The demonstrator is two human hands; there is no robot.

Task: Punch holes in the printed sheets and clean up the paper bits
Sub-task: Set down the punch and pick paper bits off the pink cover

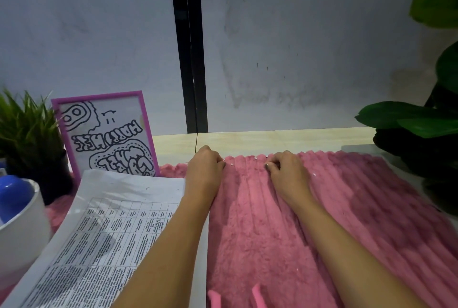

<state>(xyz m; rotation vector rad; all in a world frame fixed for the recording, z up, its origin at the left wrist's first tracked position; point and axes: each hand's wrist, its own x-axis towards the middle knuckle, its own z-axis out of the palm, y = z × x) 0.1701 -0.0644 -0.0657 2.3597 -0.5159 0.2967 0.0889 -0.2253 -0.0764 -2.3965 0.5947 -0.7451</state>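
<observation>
Left hand and right hand curled at mat far edge among bits; grip contents hidden (cannot tell). Sheets lie left. Risk: bits sink into pile, missed.

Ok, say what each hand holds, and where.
It cannot be told: left hand and right hand curl their fingers at the far edge of the pink ribbed plush mat, among tiny white paper bits.
</observation>
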